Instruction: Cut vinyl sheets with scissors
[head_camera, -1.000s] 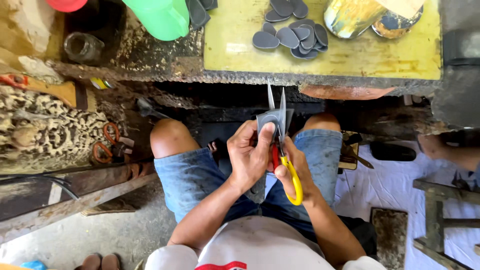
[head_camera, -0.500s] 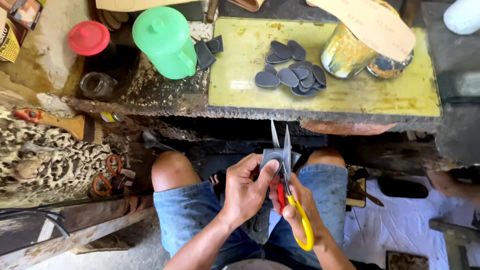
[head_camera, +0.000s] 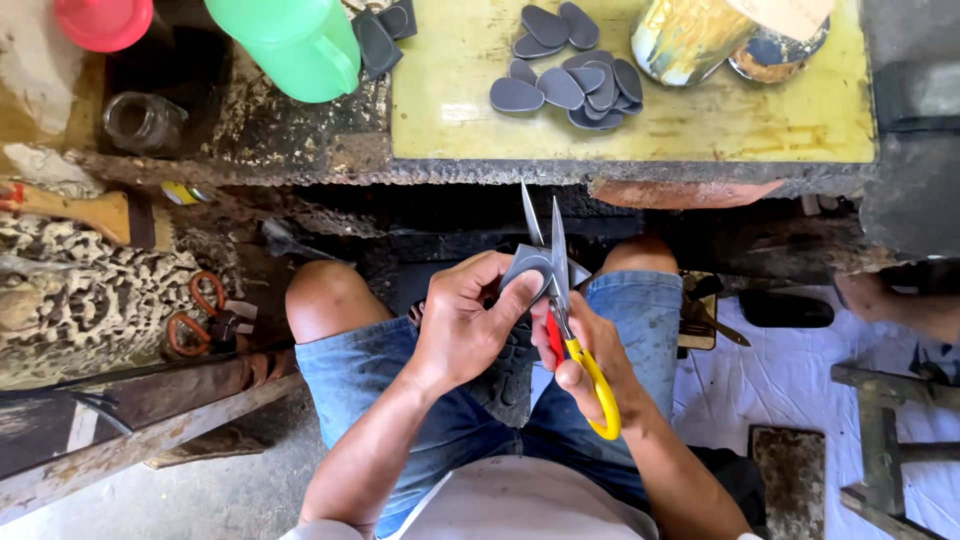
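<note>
Over the lap, just below the worktop's ragged front edge, a small grey leather piece (head_camera: 528, 272) is being held in the left hand (head_camera: 462, 325), whose fingers (head_camera: 512, 300) are clamped on it, thumb pressing its flat face. Scissors (head_camera: 560, 300) with steel blades and red-and-yellow plastic handles are being gripped in the right hand (head_camera: 590, 365), fingers closed through the loops; the blades are standing slightly apart, pointing up toward the worktop (head_camera: 700, 130), with the piece lying against them. Only a narrow dark gap is separating the blade tips from the crumbling edge above. Denim shorts (head_camera: 400, 400) are covering both knees, leaving little room at either side. Up on the yellow, stained surface, a loose pile of rounded grey cut pieces (head_camera: 575, 75) is lying well back from the edge, beside a paint-smeared tin (head_camera: 690, 40). A smooth green plastic jug (head_camera: 295, 45) is standing on the rougher, blackened stretch to the left.
</note>
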